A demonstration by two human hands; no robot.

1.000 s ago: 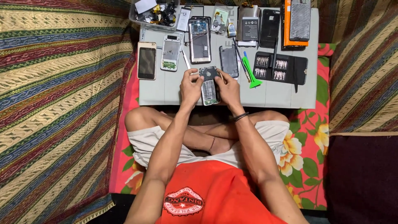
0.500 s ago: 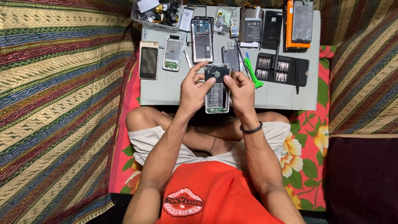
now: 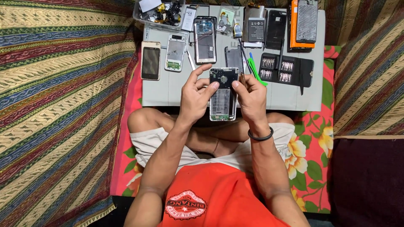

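- Head view: I see my left hand (image 3: pixel 194 97) and right hand (image 3: pixel 251 97) each closed on a side of the opened phone (image 3: pixel 223 94).
- It's held above the grey table (image 3: pixel 168 90), near the screwdriver bit case (image 3: pixel 286 70).

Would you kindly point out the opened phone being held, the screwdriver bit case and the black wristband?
opened phone (image 3: pixel 223 98), head view, clear middle of its back.
screwdriver bit case (image 3: pixel 286 71), head view, its centre.
black wristband (image 3: pixel 260 136), head view, its front edge.
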